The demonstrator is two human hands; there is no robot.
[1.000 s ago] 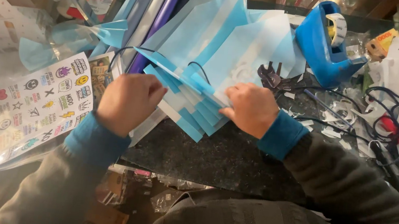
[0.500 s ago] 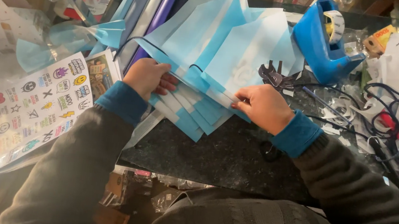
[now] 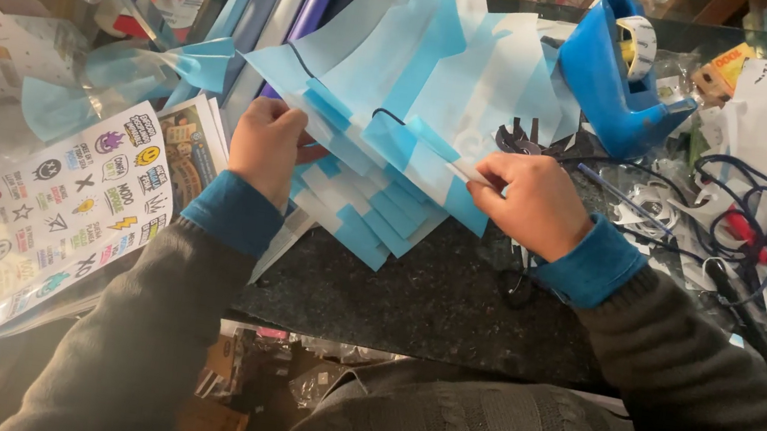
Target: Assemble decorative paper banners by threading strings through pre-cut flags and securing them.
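Fingers of the left hand (image 3: 267,143) are curled and pinched on the left edge of a fanned stack of light-blue and white striped paper pennants (image 3: 396,118), thumb on top. The right hand (image 3: 528,203) is likewise closed, its fingertips (image 3: 479,181) nipping the lower right corner of one pennant at the near side of the fan. The stack lies on the dark speckled stone counter (image 3: 412,298) directly between the two hands, its pointed ends running away from the person and its square ends overlapping toward the body, so the long axis points up and a little rightwards. Both hands touch it; the left sits slightly farther up the pile, the right nearer the loose corner. Beyond the right hand stands a bright blue plastic tape dispenser (image 3: 619,74), with tangled dark cords (image 3: 759,211) just beside it. A clear-wrapped sheet of small printed stickers (image 3: 39,210) lies off to the left, near the left sleeve.
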